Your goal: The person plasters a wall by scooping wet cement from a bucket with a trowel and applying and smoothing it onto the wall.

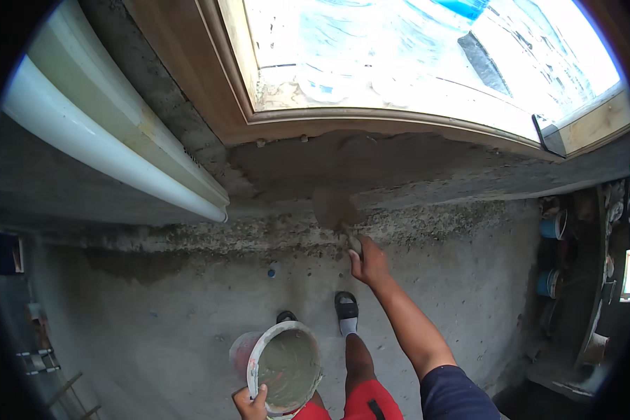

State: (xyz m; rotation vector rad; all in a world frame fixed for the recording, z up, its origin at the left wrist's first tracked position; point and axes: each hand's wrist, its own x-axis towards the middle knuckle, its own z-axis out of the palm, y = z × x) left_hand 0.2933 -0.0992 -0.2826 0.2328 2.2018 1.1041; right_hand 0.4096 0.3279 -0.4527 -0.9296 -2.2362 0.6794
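My left hand (pixel 250 404) grips the rim of a pale bucket (pixel 242 350), thumb over the edge. Inside sits wet grey mortar (pixel 290 367), smeared up the bucket's wall. Stretched out ahead, my right hand (pixel 371 264) is closed around the handle of a trowel (pixel 336 210). Its blade is coated in mortar and hard to tell from the surface behind it. The blade is at the lower part of the wall under the window, where a dark damp patch of mortar (pixel 371 161) spreads below the wooden frame (pixel 294 124). Whether the blade touches the wall I cannot tell.
Long white pipes or channels (pixel 119 150) lean at the left. A rough strip of mortar crumbs (pixel 259 236) runs along the wall's foot. On the concrete floor (pixel 189 315) lies a small blue cap (pixel 271 273). Blue buckets (pixel 549 282) stand at the right.
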